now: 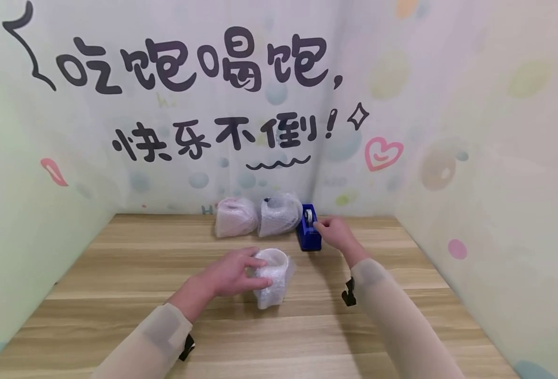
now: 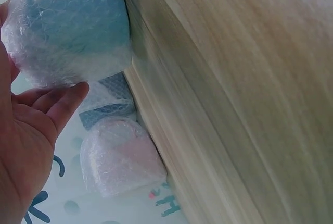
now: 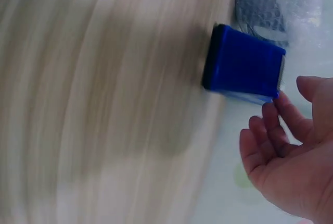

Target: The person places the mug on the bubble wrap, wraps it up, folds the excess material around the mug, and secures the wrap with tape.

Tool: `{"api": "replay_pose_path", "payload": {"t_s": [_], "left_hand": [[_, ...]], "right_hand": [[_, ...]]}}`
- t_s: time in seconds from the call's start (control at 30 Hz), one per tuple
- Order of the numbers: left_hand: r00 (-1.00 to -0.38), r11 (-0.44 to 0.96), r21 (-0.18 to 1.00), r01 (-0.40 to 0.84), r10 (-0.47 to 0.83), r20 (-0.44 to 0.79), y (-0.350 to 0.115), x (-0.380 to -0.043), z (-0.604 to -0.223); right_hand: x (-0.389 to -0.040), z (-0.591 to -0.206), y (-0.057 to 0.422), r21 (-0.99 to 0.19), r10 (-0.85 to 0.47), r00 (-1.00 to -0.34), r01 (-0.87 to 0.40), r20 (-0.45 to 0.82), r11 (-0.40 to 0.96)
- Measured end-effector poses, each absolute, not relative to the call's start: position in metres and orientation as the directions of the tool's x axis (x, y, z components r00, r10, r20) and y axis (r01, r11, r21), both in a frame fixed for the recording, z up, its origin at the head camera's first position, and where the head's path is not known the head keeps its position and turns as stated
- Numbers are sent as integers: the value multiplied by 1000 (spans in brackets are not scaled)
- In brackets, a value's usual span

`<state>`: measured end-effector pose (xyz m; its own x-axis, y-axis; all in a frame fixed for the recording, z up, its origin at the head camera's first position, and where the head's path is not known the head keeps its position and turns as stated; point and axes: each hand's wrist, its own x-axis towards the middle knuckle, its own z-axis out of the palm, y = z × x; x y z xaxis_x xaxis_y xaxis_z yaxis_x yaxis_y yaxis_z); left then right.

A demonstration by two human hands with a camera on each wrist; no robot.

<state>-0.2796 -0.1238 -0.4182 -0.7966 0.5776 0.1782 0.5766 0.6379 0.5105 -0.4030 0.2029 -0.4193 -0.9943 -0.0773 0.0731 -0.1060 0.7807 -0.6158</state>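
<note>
A bubble-wrapped cup (image 1: pixel 272 287) stands upright near the middle of the table, its white rim showing at the top. Through the wrap it looks pale blue in the left wrist view (image 2: pixel 78 26). My left hand (image 1: pixel 233 272) holds this cup from its left side, fingers and thumb spread round it. A blue tape dispenser (image 1: pixel 310 239) with a small roll sits farther back to the right. My right hand (image 1: pixel 336 232) reaches its front upper edge; in the right wrist view the fingertips touch the dispenser (image 3: pixel 247 65) near its cutter, with the thumb apart.
Two more bubble-wrapped items stand by the back wall: a pinkish one (image 1: pixel 235 218) and a dark-patterned one (image 1: pixel 280 215) close beside the dispenser. The wood-grain table (image 1: pixel 132 273) is enclosed by printed walls at the back and sides.
</note>
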Motion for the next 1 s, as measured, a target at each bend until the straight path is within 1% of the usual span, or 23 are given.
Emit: {"api": "replay_pose_path", "payload": {"t_s": [0.13, 0.3, 0.43, 0.53, 0.63, 0.73, 0.87, 0.93, 1.0], "left_hand": [[-782, 626, 495, 602, 588, 207, -124, -281, -421], [-765, 611, 479, 630, 594, 249, -124, -281, -423], [-757, 602, 475, 642, 594, 271, -124, -281, -424], [-749, 592, 470, 655, 594, 294, -123, -281, -424], [-738, 582, 463, 669, 597, 315, -123, -281, -424], [-737, 577, 469, 669, 598, 316, -123, -281, -424], [-756, 585, 493, 644, 584, 295, -124, -281, -424], [-763, 590, 499, 635, 581, 284, -125, -281, -424], [-767, 592, 506, 628, 580, 274, -125, -281, -424]], "right_hand": [[-407, -426, 195, -668, -23, -999, -34, 25, 743], [-405, -425, 182, -760, 41, -999, 26, 1, 649], [-405, -421, 179, -852, 79, -994, 103, -73, 513], [-407, -416, 179, -889, 87, -987, 159, -135, 428], [-409, -410, 182, -879, 88, -982, 188, -166, 439], [-410, -404, 185, -874, 49, -984, 174, -171, 454], [-406, -398, 188, -880, -9, -984, 153, -176, 450], [-401, -399, 187, -882, 9, -982, 174, -189, 438], [-396, -402, 184, -889, 59, -973, 229, -224, 396]]}}
